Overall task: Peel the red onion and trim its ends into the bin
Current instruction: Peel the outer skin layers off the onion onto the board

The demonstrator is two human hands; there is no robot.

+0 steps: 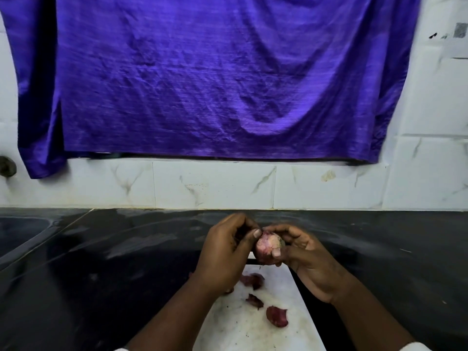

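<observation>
A small red onion (267, 245), partly peeled with pale pink flesh showing, is held above a white board (253, 323). My right hand (309, 259) cups it from the right, thumb pressed on its front. My left hand (228, 252) pinches at the onion's top left with thumb and fingers. Several dark red skin pieces (277, 316) lie on the board below. No bin is in view.
The board rests on a dark, glossy counter (101, 262). A sink basin (20, 231) sits at the far left. White marble-pattern tiles (215, 184) back the counter, and a purple cloth (215, 77) hangs over the wall above.
</observation>
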